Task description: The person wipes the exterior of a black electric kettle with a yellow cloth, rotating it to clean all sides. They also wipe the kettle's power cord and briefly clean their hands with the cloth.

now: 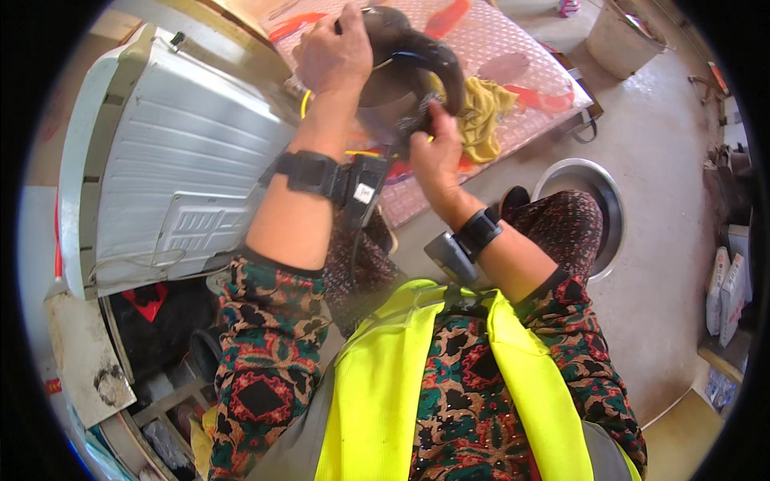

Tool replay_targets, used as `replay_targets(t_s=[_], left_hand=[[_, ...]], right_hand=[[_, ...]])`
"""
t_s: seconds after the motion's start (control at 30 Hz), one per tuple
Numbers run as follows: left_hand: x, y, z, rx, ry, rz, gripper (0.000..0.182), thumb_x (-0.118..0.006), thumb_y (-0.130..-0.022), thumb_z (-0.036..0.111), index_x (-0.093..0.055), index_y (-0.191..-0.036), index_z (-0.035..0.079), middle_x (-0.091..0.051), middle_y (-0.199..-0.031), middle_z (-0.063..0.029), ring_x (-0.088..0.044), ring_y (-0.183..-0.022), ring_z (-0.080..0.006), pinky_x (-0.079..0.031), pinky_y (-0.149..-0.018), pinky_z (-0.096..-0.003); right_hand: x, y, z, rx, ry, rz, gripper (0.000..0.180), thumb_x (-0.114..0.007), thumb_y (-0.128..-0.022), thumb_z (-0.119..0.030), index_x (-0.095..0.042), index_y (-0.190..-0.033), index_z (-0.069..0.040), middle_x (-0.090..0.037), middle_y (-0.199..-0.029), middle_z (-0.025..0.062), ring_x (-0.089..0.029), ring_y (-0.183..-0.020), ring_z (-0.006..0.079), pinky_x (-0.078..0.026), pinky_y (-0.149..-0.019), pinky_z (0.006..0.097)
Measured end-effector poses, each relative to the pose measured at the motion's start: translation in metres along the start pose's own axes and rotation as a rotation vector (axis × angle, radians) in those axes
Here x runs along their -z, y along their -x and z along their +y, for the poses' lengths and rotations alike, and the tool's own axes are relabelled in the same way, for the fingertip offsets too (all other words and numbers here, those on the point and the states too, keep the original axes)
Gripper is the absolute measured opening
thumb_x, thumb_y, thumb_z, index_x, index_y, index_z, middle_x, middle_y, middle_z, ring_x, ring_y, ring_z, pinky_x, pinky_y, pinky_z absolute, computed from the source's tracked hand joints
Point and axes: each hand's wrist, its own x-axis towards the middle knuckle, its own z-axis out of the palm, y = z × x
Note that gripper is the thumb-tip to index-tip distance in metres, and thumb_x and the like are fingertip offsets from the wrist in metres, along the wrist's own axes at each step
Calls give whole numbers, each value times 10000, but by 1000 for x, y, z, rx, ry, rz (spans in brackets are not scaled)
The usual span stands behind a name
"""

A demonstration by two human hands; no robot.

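A dark, glossy vessel with a curved handle, apparently a kettle (442, 57), is tilted over a low table with a pink, fish-patterned cover (517, 39). My left hand (337, 54) grips its upper left side, the fingers partly hidden behind the rim. In my right hand (438, 147) is a grey metal scouring pad (415, 123), pressed close against the vessel's near side; motion blur hides the exact contact. Just right of the vessel a crumpled yellow cloth (484, 117) lies on the cover.
On the left stands a white ribbed appliance, probably a washing machine (198, 120). A metal basin (615, 240) sits on the floor by my right knee. Farther off at upper right is a pale bucket (619, 45). Boxes (725, 294) line the right side.
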Motion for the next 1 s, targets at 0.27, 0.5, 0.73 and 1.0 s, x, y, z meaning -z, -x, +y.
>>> replay_targets(t_s=[0.27, 0.5, 0.73, 1.0], left_hand=[[-8, -3, -5, -40, -15, 3, 654, -429, -931, 659, -731, -1181, 135, -715, -1137, -189, -628, -1136, -409, -465, -993, -472], [-6, -5, -2, -46, -34, -40, 675, -433, -916, 680, -738, -1154, 127, -714, -1132, -185, -629, -1128, -410, -469, -977, -479], [-2, -2, 4, -46, -64, -43, 646, -417, -919, 599, -726, -1119, 68, -679, -1199, -200, -620, -1134, -410, -481, -942, -551], [-1, -3, 6, -44, -122, -68, 670, -368, -949, 663, -702, -1151, 118, -682, -1183, -194, -594, -1153, -430, -443, -1005, -524]], right_hand=[[-12, 8, 10, 221, -2, -103, 831, -724, -727, -216, -378, -1418, 89, -426, -1404, 326, -424, -1315, 476, -367, -1118, 455], [-15, 10, 12, -4, 116, -66, 825, -677, -714, -59, -314, -1442, 82, -405, -1356, 310, -427, -1255, 474, -380, -1094, 452], [-14, -16, 3, 203, 153, -42, 802, -668, -741, -100, -336, -1445, 95, -455, -1341, 331, -469, -1231, 491, -406, -1065, 475], [-1, 12, -11, 181, 239, -173, 723, -632, -807, -91, -347, -1453, 66, -502, -1316, 314, -545, -1184, 481, -460, -1012, 500]])
